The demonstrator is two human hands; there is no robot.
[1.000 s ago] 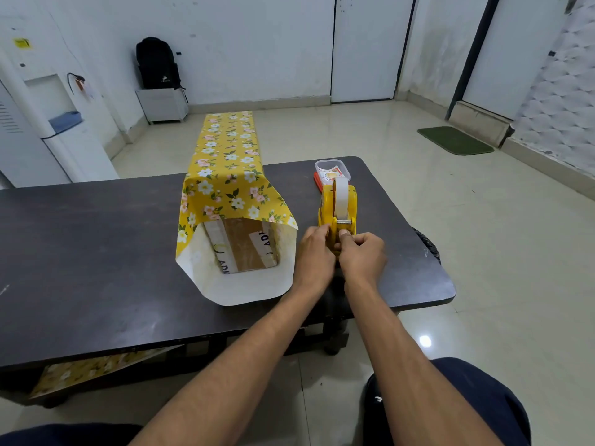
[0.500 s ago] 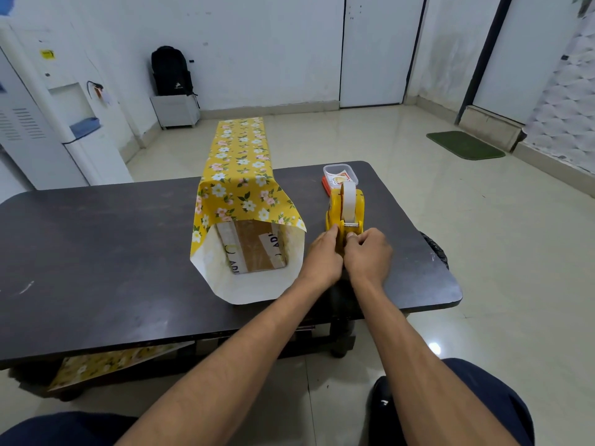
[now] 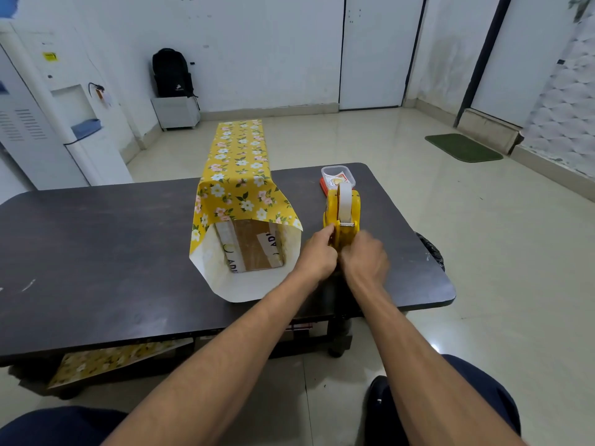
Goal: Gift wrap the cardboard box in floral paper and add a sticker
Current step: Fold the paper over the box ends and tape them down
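The cardboard box (image 3: 254,244) lies on the dark table (image 3: 96,252), wrapped as a tube in yellow floral paper (image 3: 238,178) whose near end gapes open and shows its white inside. Right of it stands a yellow tape dispenser (image 3: 343,214) with a white roll. My left hand (image 3: 317,252) grips the dispenser's near left side. My right hand (image 3: 365,257), blurred, is curled at the dispenser's near end just below the cutter; what its fingers hold is hidden. A clear sticker box (image 3: 338,177) sits behind the dispenser.
The floral paper runs past the table's far edge. A spare floral sheet (image 3: 109,362) lies on the shelf under the table. A black backpack (image 3: 172,74) on a white stand and a green mat (image 3: 463,148) are on the floor beyond.
My right hand has shifted slightly toward me from the cutter and is now blurred with motion. My left hand stays on the dispenser. The box and paper have not moved.
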